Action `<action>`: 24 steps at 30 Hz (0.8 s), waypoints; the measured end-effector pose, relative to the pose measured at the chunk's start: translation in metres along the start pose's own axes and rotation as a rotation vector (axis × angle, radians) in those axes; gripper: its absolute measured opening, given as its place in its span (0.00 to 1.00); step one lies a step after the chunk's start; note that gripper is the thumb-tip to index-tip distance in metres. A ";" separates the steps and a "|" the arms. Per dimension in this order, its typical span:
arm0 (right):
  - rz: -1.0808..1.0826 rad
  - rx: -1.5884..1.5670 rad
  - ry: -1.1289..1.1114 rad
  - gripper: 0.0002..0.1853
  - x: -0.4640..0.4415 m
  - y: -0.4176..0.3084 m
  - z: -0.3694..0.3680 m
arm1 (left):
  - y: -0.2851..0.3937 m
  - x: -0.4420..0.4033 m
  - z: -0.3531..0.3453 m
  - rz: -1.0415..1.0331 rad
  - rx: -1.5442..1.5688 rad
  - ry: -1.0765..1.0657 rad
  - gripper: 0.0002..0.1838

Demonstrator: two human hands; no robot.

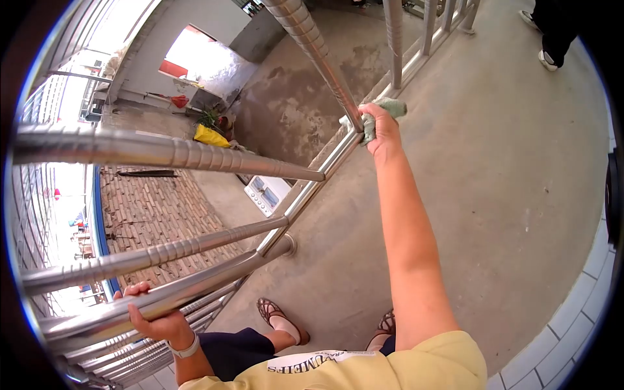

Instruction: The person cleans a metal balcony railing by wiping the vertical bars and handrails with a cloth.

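Note:
My right hand (385, 130) is closed on a grey-green cloth (393, 107), pressed around the foot of a metal baluster (325, 65) where it meets the bottom rail (341, 153). Part of the cloth sticks out to the right of the fingers. At the lower left, my left hand (159, 318) is wrapped round a thick metal post (195, 286) of the railing, its thumb and fingertips showing on either side.
Beyond the railing lie a lower yard with a washing machine (266, 195), a yellow bag (211, 136) and a brick surface (156, 214). Another person's legs (556, 39) stand at the upper right on the concrete floor (494, 195). White tiles (572, 312) edge the floor.

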State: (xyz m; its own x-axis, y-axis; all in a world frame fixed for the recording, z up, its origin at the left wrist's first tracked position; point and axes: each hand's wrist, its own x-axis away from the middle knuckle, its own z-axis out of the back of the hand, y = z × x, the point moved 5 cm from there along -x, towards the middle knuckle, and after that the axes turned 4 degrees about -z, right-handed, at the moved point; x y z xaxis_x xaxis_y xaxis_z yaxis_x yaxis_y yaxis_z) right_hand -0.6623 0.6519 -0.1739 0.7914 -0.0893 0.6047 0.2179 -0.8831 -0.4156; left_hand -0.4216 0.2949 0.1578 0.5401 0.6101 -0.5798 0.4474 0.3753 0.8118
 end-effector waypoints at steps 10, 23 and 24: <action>0.273 0.190 0.411 0.16 -0.008 -0.059 -0.014 | -0.004 -0.003 0.005 -0.029 0.041 -0.149 0.23; 0.112 -0.186 -0.039 0.11 -0.011 0.009 -0.003 | -0.002 -0.003 -0.001 -0.065 0.081 -0.117 0.22; 0.134 -0.174 -0.021 0.12 0.000 0.015 -0.002 | -0.001 -0.002 -0.002 -0.066 0.084 -0.114 0.22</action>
State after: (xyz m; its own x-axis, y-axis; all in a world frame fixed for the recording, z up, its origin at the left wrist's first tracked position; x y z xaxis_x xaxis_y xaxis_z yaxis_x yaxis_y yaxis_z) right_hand -0.6603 0.6371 -0.1786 0.8189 -0.2028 0.5369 0.0098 -0.9304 -0.3663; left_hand -0.4246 0.2952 0.1582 0.5829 0.5005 -0.6401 0.5405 0.3494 0.7654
